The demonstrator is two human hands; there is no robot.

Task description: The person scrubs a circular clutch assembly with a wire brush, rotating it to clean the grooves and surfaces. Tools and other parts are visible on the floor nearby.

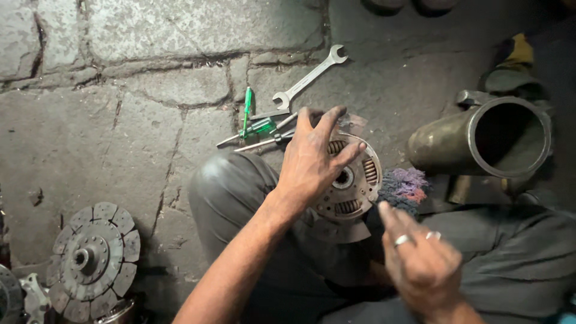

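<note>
The right hand (423,264), nearest, hovers just below the clutch disc (351,183), fingers loosely together, clamped on nothing. The left hand (312,159) lies spread on the clutch disc, its grip apart, over the knee. Beyond the disc lie screwdrivers (255,129) and a spanner (309,77) on the floor.

- The left hand (309,162) is bare, smeared with dark grease on fingers and knuckles; its forearm carries no sleeve.
- The right hand (423,264) wears two silver rings, lower right of the frame.
- Grey trousers (240,186) cover the knees, their cloth shiny with wear.
</note>
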